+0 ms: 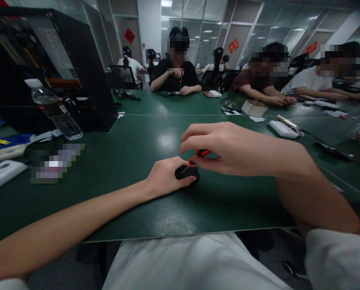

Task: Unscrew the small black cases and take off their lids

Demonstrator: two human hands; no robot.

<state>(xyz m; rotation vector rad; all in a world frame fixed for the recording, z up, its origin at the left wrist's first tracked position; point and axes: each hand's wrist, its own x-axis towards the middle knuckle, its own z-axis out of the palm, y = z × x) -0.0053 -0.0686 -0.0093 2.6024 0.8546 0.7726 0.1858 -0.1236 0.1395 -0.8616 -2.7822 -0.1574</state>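
Note:
My left hand (167, 174) rests on the green tabletop, its fingers and thumb closed around a small rounded black computer mouse (186, 172). Above and to the right of it, my right hand (228, 148) is bent at the wrist and grips a screwdriver with an orange-and-black handle (203, 152). The screwdriver's thin shaft slants down over the mouse. Whether its tip sits in the mouse or only touches its surface, I cannot tell. My right fingers partly cover the handle.
A black computer case (77, 68) stands at the left, with a plastic water bottle (54, 108) before it. A small open box (254, 108) and a white device (284, 129) lie to the right. A person in black (175, 74) sits opposite; others work at the right.

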